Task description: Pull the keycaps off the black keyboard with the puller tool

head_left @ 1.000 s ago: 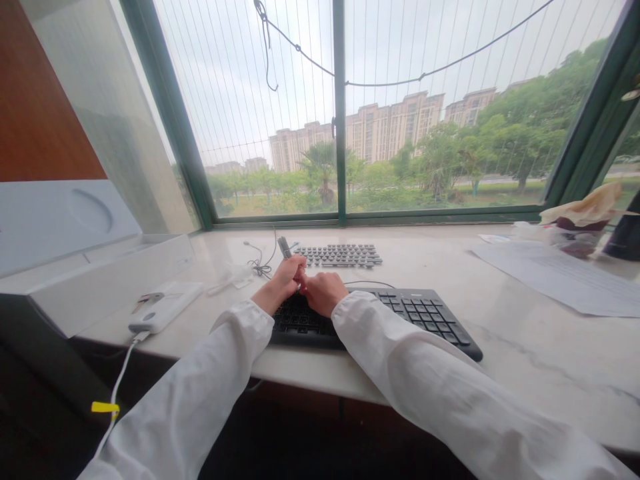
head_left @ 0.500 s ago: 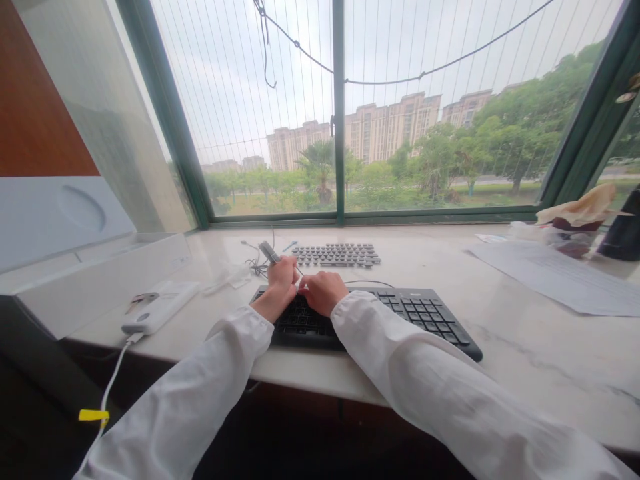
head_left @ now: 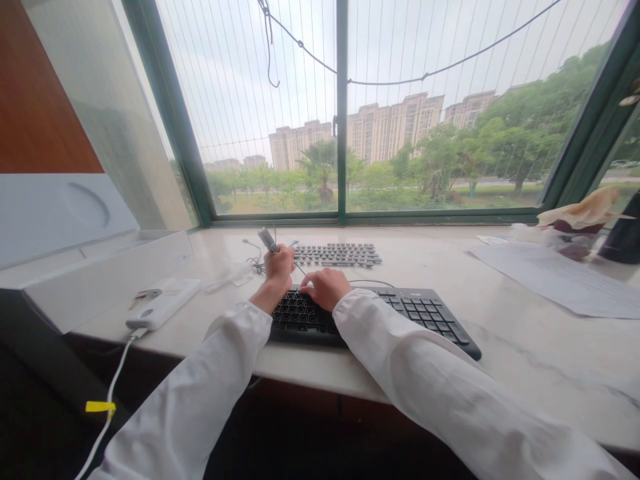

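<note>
A black keyboard (head_left: 430,320) lies near the desk's front edge; its left part shows bare key sockets without caps, while the number pad at the right has its keys. My left hand (head_left: 278,273) is closed round a grey stick-like tool (head_left: 269,240), whose upper end juts out above the fist; its lower end is hidden. Over the keyboard's back edge, my right hand (head_left: 326,288) has its fingers curled together, and what they hold, if anything, cannot be made out. Behind the keyboard, loose keycaps (head_left: 337,255) lie in rows.
A white power bank (head_left: 167,303) with a cable and keys on it lies at the left, beside an open white box (head_left: 110,267). Thin cables (head_left: 257,257) and clear plastic (head_left: 230,275) lie behind it. Papers (head_left: 555,277) and a dark bottle (head_left: 623,233) are at the right.
My left hand has lifted slightly off the keyboard and away from the right hand, with the tool now more upright. My right hand has shifted a little to the right.
</note>
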A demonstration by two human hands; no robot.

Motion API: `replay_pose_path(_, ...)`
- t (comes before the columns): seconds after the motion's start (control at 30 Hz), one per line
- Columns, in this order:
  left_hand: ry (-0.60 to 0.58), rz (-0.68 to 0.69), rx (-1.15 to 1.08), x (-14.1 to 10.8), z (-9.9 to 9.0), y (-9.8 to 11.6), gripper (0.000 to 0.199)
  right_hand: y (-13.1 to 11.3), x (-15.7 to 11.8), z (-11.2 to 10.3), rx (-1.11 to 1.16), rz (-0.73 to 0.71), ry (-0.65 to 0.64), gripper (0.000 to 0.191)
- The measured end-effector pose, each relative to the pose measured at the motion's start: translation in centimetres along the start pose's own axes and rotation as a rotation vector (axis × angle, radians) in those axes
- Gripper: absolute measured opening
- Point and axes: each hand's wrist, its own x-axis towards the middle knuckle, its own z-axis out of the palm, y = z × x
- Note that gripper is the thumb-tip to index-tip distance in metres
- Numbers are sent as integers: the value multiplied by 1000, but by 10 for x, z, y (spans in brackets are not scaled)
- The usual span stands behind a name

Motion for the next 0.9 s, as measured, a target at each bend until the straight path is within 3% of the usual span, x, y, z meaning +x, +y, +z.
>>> replay_pose_path(0.57,-249,-197,49,1,-4,-17,30,-3,-1,-1,-121,-98,-45,33)
replay_pose_path(0.9,-381,-324,82,4,-8,-8,30,-2,-1,0,-110,-105,-24,30)
